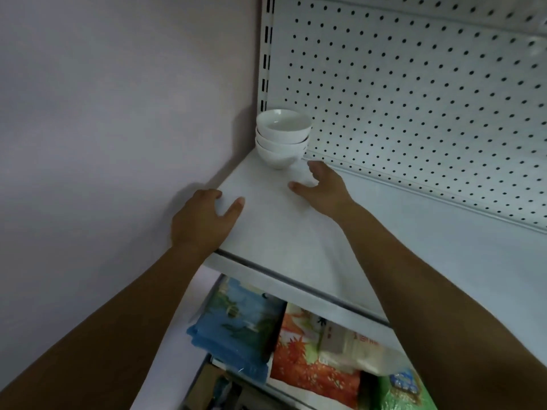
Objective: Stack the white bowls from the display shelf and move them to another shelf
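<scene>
A stack of three white bowls stands upright in the back left corner of a white shelf, against the pegboard back panel. My right hand lies on the shelf just in front and right of the stack, fingers spread, holding nothing and apart from the bowls. My left hand rests over the shelf's left front corner, fingers apart and empty.
A pale wall closes off the left side. The white pegboard rises behind the shelf. On the shelf below lie colourful packaged bags: blue, orange and green.
</scene>
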A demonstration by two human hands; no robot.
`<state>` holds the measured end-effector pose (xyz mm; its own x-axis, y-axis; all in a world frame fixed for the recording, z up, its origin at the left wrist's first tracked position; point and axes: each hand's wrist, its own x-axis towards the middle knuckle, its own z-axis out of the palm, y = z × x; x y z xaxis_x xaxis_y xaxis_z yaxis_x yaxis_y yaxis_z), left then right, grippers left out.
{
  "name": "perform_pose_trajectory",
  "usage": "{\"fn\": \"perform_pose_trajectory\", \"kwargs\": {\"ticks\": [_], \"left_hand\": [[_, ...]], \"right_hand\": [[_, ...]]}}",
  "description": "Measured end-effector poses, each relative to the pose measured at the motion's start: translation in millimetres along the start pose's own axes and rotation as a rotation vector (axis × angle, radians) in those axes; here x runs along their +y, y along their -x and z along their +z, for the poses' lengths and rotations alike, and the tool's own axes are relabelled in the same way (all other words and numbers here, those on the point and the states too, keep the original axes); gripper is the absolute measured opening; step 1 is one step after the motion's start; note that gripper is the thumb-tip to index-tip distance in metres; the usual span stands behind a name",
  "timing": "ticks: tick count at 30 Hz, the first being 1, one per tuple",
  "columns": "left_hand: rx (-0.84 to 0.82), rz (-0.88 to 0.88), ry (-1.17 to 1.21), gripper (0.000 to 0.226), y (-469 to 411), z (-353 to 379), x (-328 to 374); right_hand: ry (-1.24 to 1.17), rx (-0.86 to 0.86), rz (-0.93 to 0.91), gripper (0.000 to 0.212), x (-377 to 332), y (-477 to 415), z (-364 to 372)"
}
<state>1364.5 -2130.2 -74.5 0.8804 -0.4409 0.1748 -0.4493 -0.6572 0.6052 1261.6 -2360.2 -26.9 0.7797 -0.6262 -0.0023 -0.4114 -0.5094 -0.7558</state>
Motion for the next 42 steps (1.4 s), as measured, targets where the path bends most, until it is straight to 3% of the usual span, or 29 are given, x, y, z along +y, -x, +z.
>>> {"fn": "perform_pose_trajectory", "kwargs": {"ticks": [6,12,15,19,24,30,35,42], "left_hand": [[-0.030,0.033,0.051,0.069,4,-4,-4],[-0.029,0.373,0.242,0.056,42,-6,-16],[-0.041,0.394,0.355,0.048,93,-14,-22],[-0.073,0.228,0.381,0.054,176,-22,-35],[-0.170,0.063,0.251,0.058,276,-22,-55],[-0.066,-0.167,0.246,0.046,382,-17,-41],[0.000,-0.304,0.199,0.048,449,-18,-16],[0.161,-0.587,0.126,0.044,565,-81,-9]], "right_hand": [[0.215,0.051,-0.051,0.075,11,97,-8],[0.243,0.136,-0.019,0.066,17,188,-1],[0.207,0.144,-0.020,0.061,17,226,5],[0.101,0.146,-0.016,0.056,26,274,10],[0.087,-0.080,-0.100,0.054,51,314,23],[0.108,-0.360,-0.169,0.054,92,357,14],[0.043,-0.531,-0.165,0.054,118,383,10],[0.050,-0.883,-0.374,0.041,81,426,59]]}}
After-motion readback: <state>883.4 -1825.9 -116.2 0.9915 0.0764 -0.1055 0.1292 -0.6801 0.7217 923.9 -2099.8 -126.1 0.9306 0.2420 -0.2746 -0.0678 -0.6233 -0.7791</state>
